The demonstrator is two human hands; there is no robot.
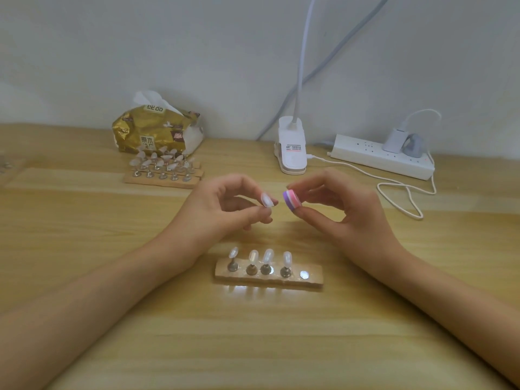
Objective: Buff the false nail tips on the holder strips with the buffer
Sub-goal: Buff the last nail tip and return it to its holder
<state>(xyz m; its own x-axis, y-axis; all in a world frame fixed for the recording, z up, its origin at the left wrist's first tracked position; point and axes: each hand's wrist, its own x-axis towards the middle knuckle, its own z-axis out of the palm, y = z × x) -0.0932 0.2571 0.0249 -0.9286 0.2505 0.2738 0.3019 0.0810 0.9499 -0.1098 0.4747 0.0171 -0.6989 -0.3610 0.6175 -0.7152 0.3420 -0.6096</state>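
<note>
The left hand (225,209) has its grip pinched on one nail tip (266,199); its post may be between the fingers too, but they hide it. The right hand (346,209) has its grip clamped on the round buffer (291,200), edge facing the tip, just beside it but apart. Below, the near strip (312,280) on the table (281,347) carries four more tips (268,257) and one bare magnet (304,275), likely this tip's seat. Buffing the held tip looks to be the step in hand. Next the buffer must meet it and rub lightly while the left steadies. More strips (157,180) wait farther back.
</note>
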